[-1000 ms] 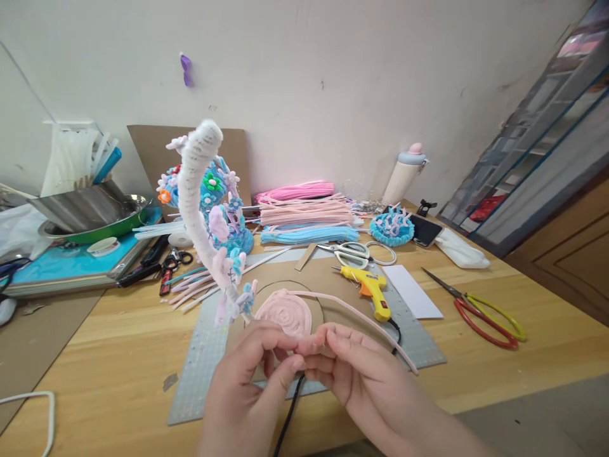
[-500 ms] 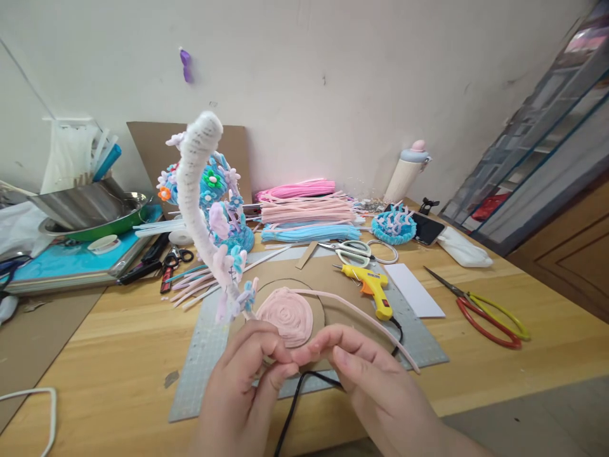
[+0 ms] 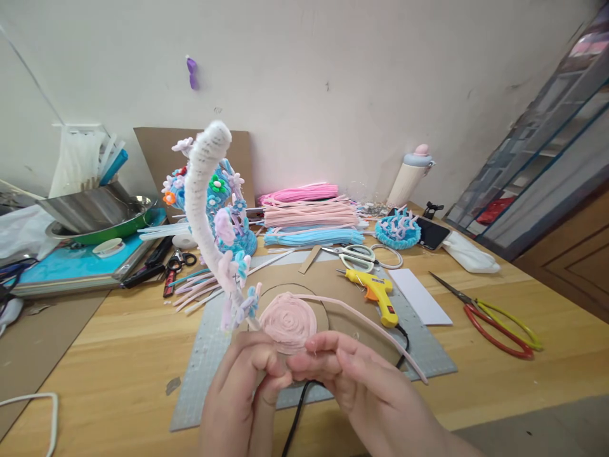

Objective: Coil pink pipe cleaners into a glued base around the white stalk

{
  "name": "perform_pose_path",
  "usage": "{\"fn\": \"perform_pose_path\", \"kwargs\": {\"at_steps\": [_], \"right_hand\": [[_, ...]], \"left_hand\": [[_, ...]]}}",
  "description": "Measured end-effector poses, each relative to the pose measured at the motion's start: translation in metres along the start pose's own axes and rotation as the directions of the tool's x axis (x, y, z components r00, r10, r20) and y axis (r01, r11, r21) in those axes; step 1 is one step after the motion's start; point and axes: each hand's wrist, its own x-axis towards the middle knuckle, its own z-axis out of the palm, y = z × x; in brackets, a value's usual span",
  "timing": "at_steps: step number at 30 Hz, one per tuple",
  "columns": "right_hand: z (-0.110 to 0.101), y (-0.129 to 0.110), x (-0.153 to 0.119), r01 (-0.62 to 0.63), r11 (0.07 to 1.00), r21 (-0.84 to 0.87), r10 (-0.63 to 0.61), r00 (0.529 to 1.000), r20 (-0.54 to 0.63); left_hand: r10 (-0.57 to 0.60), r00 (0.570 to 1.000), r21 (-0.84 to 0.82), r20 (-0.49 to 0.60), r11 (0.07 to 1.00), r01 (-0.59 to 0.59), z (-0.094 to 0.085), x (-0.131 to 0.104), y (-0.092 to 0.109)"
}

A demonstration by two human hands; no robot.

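Note:
My left hand (image 3: 250,374) is closed around the lower end of a curved white pipe-cleaner stem (image 3: 198,190), which rises upright and bends over at the top. Small lilac and blue pipe-cleaner flowers (image 3: 238,279) cluster along its lower part. Fingertips of my right hand (image 3: 352,371) meet those of the left, thumb pressed on the fingers; whatever lies between them is too small to make out. Just beyond both hands, a flat pink pipe-cleaner coil (image 3: 288,320) lies on a cardboard piece (image 3: 337,285), its loose pink tail (image 3: 366,315) trailing right.
A yellow glue gun (image 3: 373,293) lies right of the coil, its black cord running under my hands. Scissors with red and yellow handles (image 3: 495,320) rest farther right. Behind are bundled pipe cleaners (image 3: 309,212), a blue fuzzy basket (image 3: 397,233) and a bottle (image 3: 410,178). Metal bowls (image 3: 90,209) stand left.
The view has shifted slightly, so everything sits a little lower and to the right. My right fingers have lifted and straightened a little beside the left hand, which still grips the stem.

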Motion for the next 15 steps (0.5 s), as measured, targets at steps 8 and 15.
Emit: {"fn": "perform_pose_path", "kwargs": {"at_steps": [8, 15], "right_hand": [[-0.004, 0.003, -0.007, 0.047, 0.956, -0.289, -0.044, 0.999, 0.019], [0.0, -0.001, -0.013, 0.064, 0.899, -0.434, -0.08, 0.997, -0.017]], "left_hand": [[0.098, 0.995, -0.021, -0.008, 0.995, -0.099, -0.001, -0.001, 0.0], [0.054, 0.997, 0.044, -0.06, 0.998, -0.051, 0.0, 0.0, -0.001]]}}
